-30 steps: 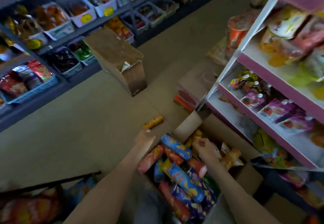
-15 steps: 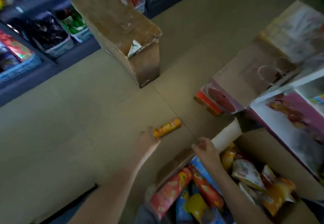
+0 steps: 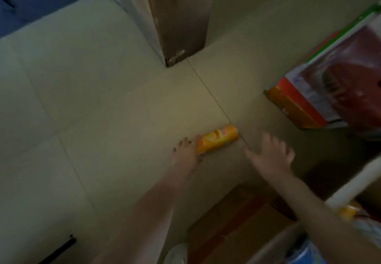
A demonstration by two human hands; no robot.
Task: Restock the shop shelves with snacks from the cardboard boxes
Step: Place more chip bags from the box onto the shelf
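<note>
The snack tube (image 3: pixel 217 138) lay loose on the floor (image 3: pixel 103 98), short of the tall cardboard box (image 3: pixel 179 16), so we bent to retrieve it. Our left hand (image 3: pixel 185 154) touched its end, the fingers' hold unclear; our right hand (image 3: pixel 272 156) hung spread and empty.

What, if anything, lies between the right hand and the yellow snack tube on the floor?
Nothing visible. The yellow snack tube lies on its side on the floor; the right hand is spread open just to its right, only floor tile between them. The left hand touches the tube's other end.
</note>
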